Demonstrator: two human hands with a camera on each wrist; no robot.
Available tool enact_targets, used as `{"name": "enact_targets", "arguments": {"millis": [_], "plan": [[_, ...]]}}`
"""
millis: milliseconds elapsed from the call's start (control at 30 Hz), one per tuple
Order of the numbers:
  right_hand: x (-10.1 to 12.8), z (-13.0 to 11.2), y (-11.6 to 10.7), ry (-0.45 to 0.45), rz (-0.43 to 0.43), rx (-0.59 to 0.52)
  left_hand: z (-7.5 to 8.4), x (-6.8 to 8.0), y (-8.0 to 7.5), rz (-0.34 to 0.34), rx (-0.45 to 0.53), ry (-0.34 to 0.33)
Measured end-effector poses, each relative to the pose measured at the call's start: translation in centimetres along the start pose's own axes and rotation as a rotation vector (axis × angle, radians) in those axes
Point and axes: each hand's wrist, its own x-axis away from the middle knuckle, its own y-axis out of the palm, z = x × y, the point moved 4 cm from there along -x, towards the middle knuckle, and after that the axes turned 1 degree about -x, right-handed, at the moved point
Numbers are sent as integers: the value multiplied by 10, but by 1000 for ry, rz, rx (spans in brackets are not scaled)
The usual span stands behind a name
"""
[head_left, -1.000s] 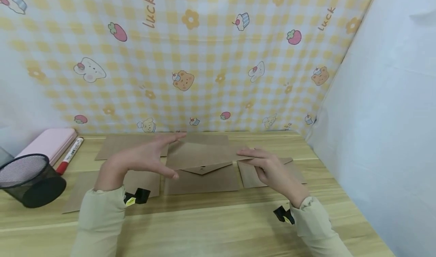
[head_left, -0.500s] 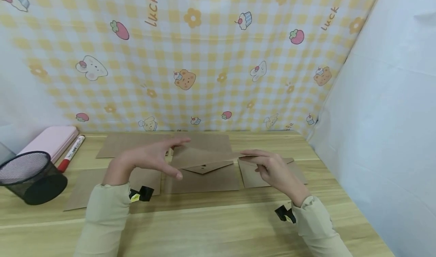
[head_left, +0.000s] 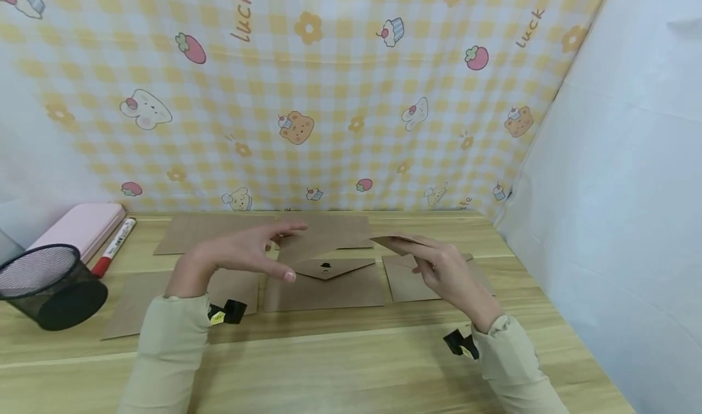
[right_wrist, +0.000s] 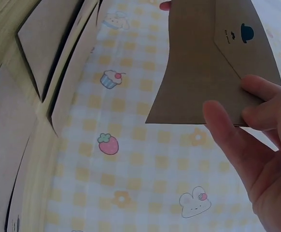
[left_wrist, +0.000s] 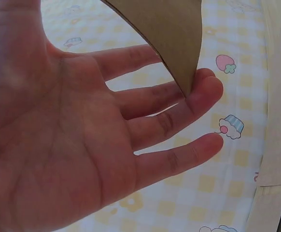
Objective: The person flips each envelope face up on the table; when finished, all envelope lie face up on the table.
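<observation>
Brown paper against yellow gingham

Kraft-brown envelope (head_left: 329, 246) with a small black mark; yellow-and-white checked backdrop (head_left: 307, 97) printed with strawberries, bears, cupcakes, flowers; pale wood-grain table (head_left: 329, 365); black mesh pen cup (head_left: 49, 286); pink case (head_left: 82, 228); red-capped white marker (head_left: 112, 248); beige sleeves (head_left: 164, 353).

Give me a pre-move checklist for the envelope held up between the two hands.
1. Right hand pinches the held envelope: ok.
2. Left hand touches the envelope's corner with straight fingers: ok, no pinch.
3. Flap side with the black hat mark in sight: ok.
4. Envelope lifted off the table: ok.
5. Flap sealed: cannot tell.
</observation>
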Motion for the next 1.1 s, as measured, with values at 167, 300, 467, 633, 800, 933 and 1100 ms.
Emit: {"name": "enact_targets", "arguments": {"millis": [167,300,467,633,800,933,1100], "plan": [[0,1,-6,18,17,52,2,1,-3,74,-27,-25],[0,3,-9,8,41,69,4,2,-11,219,-4,-39],[0,7,-10,-2,58,51,4,1,-20,335,142,-14],[0,9,-10,14,41,-16,5,-1,-20,369,116,36],[0,9,-10,15,35,-117,6,-4,-19,381,35,56],[0,10,-11,-4,64,-167,6,-7,-18,415,13,76],[0,10,-10,34,61,-159,7,-11,-17,479,0,37]]}}
